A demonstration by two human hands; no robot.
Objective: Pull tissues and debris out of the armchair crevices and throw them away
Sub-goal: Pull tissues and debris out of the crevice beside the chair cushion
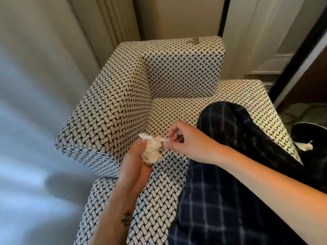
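Left hand (136,160) cups a crumpled wad of tissues (153,151) against palm and fingers, thumb up along the wad's left side, closed round it. Wad sticks out right of and above the grip, held over the armchair (113,106) seat near the left arm. Right hand (184,140) meets the wad from the right; thumb and fingertips (170,134) pinch a small white scrap touching the wad's upper right edge. Knee in dark plaid trousers (221,183) rests on the seat. Small debris (192,40) sits on the backrest top.
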